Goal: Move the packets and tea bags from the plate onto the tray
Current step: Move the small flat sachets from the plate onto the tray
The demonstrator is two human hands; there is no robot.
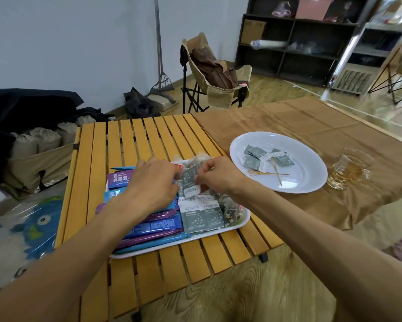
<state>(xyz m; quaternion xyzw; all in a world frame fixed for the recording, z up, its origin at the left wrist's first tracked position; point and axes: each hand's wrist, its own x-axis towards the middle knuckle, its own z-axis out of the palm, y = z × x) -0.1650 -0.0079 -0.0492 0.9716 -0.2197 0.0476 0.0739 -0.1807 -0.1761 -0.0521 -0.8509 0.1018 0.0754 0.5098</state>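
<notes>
Overhead, both the left hand (154, 180) and right hand (215, 176) pinch a grey tea bag (190, 180) over the tray (239, 223); several packets (253, 156) remain on the plate (311, 159). Tangled strings could drag neighbours off.

I'm in a lived-in room of a home, sat low at my slatted table (135, 145). Beyond the table a folding camp chair (215, 75) stands on wood flooring, with dark shelves (295, 40) of boxes behind it. Left of the table sits a cloth bin (39, 163), and a cartoon mat (32, 226) nearer me.
</notes>
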